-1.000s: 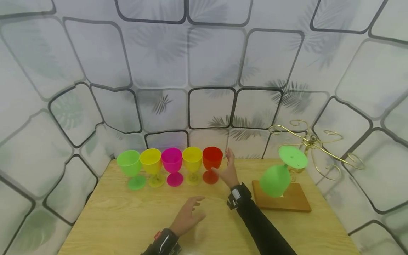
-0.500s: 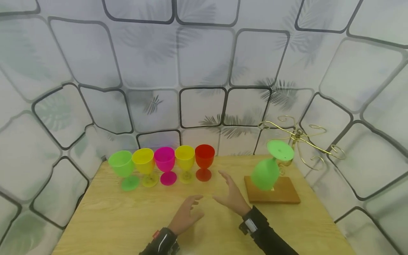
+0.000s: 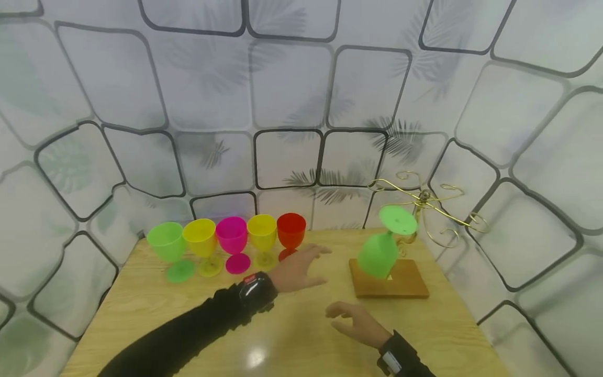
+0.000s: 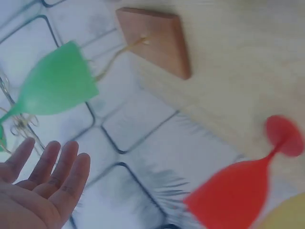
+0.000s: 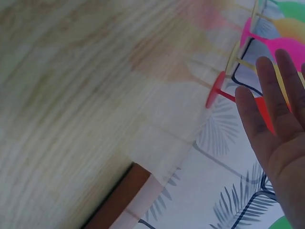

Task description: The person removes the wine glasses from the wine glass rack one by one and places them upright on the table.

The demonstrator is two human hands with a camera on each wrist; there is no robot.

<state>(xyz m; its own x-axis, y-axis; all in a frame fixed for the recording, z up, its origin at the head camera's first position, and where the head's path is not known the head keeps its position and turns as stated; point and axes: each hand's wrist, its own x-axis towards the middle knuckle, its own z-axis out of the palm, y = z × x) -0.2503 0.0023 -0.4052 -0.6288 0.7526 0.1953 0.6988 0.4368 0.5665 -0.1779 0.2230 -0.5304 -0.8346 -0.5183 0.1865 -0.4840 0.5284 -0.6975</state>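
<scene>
Five stemmed goblets stand upright in a row at the back left: a green goblet, a yellow goblet, a magenta goblet, a second yellow goblet and a red goblet. My left hand reaches right in front of the red goblet, covering part of its foot; its fingers are extended, holding nothing. Lower right, my right hand hovers over the table with relaxed, empty fingers. Another green goblet hangs upside down on a gold wire rack.
The rack rises from a brown wooden base at the table's right. A light wood table lies beneath everything. Patterned wall covering closes off the back and both sides.
My left hand has moved forward and right, up to the red goblet. The right hand has drawn back from beside the red goblet toward the table's front. The head view has shifted right.
</scene>
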